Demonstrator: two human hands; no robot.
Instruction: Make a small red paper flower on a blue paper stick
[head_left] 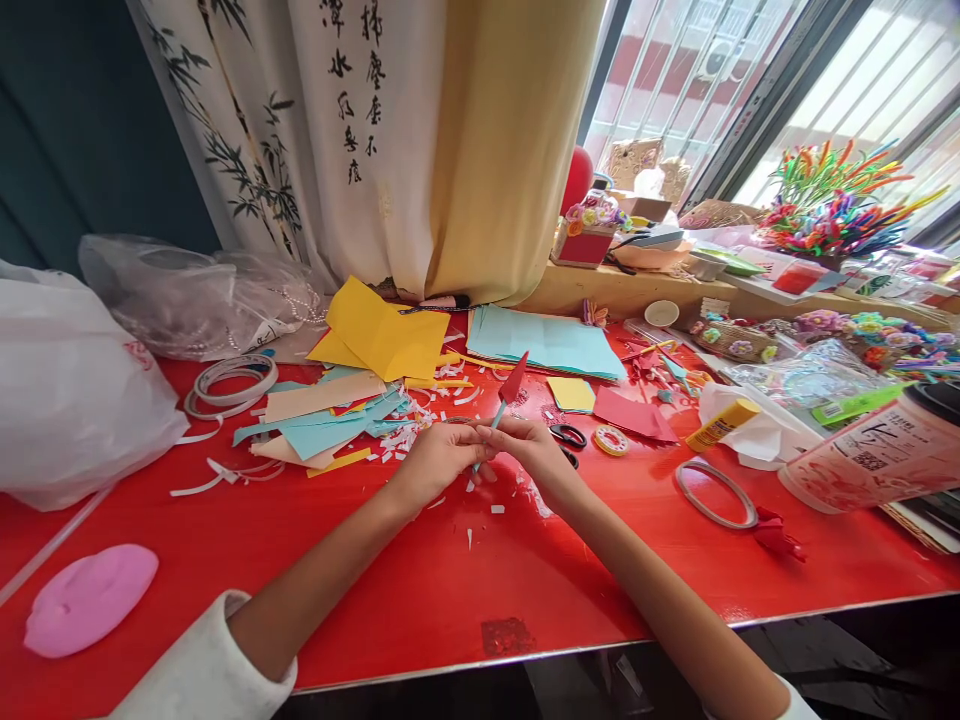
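A red folded-paper flower on a thin light-blue paper stem stands upright, tilted slightly right, between my hands. My left hand pinches the stem from the left, and my right hand has its fingertips closed on it from the right. The fingers of both hands meet around the stem and hide its middle. Just past my right hand lie black-handled scissors, partly covered by it. A small yellow tape roll sits beside them. White paper scraps dot the red table.
Yellow sheets, light-blue sheets and red paper lie beyond my hands. Large tape rolls and a white bag are left. At right are a glue stick, a tape ring and a large cup.
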